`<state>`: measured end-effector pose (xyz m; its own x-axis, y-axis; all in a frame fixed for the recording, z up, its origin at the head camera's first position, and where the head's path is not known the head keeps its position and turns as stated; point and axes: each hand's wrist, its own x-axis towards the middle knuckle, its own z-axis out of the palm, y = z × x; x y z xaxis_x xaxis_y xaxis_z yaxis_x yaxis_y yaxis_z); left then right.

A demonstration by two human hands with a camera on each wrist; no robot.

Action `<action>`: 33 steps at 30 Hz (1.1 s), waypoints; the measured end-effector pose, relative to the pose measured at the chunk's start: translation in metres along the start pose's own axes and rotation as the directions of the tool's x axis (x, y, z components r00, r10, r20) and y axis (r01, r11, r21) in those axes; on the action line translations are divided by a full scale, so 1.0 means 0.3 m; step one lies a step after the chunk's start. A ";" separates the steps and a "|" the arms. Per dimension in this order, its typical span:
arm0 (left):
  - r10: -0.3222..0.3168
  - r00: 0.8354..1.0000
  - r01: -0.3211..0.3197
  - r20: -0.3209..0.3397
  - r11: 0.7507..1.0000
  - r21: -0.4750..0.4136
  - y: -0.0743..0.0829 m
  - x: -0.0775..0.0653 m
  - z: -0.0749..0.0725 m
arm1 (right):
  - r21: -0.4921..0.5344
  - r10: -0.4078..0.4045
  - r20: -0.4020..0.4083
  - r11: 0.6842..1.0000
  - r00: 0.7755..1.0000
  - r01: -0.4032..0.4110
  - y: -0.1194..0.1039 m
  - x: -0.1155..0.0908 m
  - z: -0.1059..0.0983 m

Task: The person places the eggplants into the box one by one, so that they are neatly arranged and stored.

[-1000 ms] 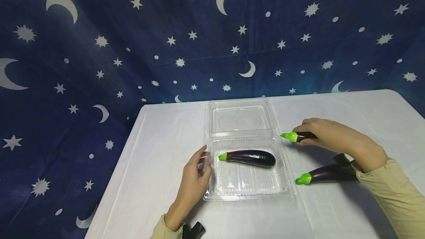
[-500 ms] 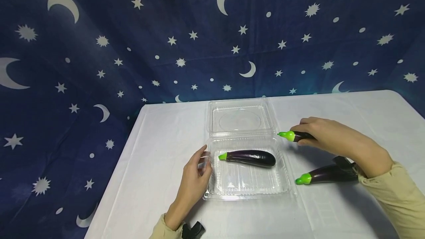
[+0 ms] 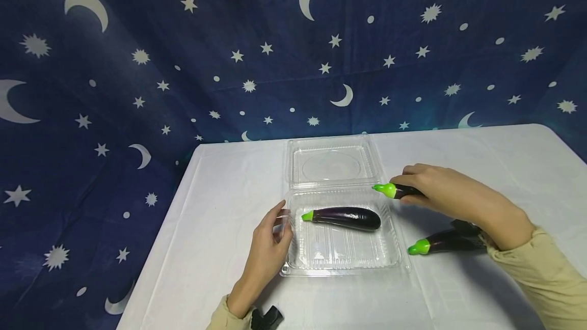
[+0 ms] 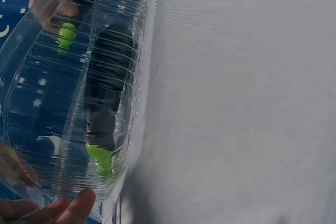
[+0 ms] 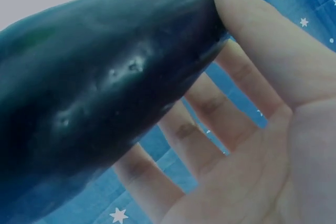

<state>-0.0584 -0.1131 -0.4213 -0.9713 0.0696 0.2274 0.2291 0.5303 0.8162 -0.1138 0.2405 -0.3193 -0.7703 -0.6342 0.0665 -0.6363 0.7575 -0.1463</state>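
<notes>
Pinching eggplant (image 3: pixel 405 191) in right hand (image 3: pixel 437 190), carried left since a second ago, now by far right corner of clear box (image 3: pixel 339 251). With left hand (image 3: pixel 268 246), gripping box's left side.

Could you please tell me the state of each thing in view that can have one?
Clear container: open.
Lid: folded back behind the container.
Inner eggplant: lying in the container.
Held eggplant: gripped, green tip toward the container.
Outer eggplant: lying on the table, partly hidden.
Left hand: holding the container's left edge.
Right hand: gripping the held eggplant.
</notes>
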 end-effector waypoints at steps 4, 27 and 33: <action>0.001 1.000 -0.001 -0.001 1.000 0.000 0.000 0.000 0.000 | -0.010 -0.008 -0.015 1.000 1.000 0.008 -0.022 0.007 0.000; -0.007 1.000 0.007 0.007 1.000 0.006 0.000 0.001 -0.001 | -0.036 -0.121 -0.034 0.992 0.992 0.120 -0.120 0.041 0.006; -0.008 1.000 0.008 0.010 1.000 0.006 -0.003 -0.001 0.001 | -0.046 -0.143 -0.019 0.989 0.990 0.142 -0.144 0.052 0.006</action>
<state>-0.0584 -0.1135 -0.4221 -0.9737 0.0742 0.2156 0.2212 0.5361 0.8147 -0.0983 0.1978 -0.3137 -0.6723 -0.7327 0.1056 -0.7403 0.6662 -0.0902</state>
